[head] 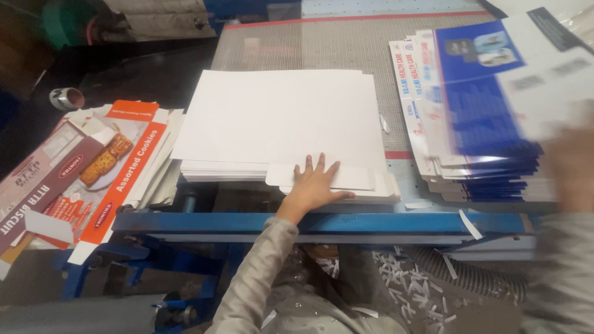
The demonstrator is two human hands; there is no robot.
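1. Landmark: a stack of white card sheets (278, 124) is laid flat on the blue-framed work table (309, 222), plain side up, near the middle of the view.
2. The left hand (312, 185) is pressed palm down on the near edge of the white stack, fingers spread wide and flat on the top sheets; nothing is gripped.
3. A grey sleeve (253, 284) is seen running from that hand down toward the bottom of the frame.
4. The right hand (572, 167) is seen to the right of the white stack, heavily blurred. It lies against a printed sheet (544, 68) raised above the blue pile; whether the fingers are closed on it cannot be told.
5. A pile of blue printed carton blanks (482, 124) is stacked just right of the white stack, fanned slightly at its left edge.
6. Left of the white stack, and lower, orange and brown biscuit carton blanks (93, 173) are heaped loosely.
7. A roll of tape (67, 98) is set beyond those cartons, far left of the white stack.
8. Beyond the white stack, a perforated mesh bed (309, 46) is exposed.
9. Below the table edge, white paper offcuts (408, 284) are scattered beside a ribbed grey hose (470, 275).
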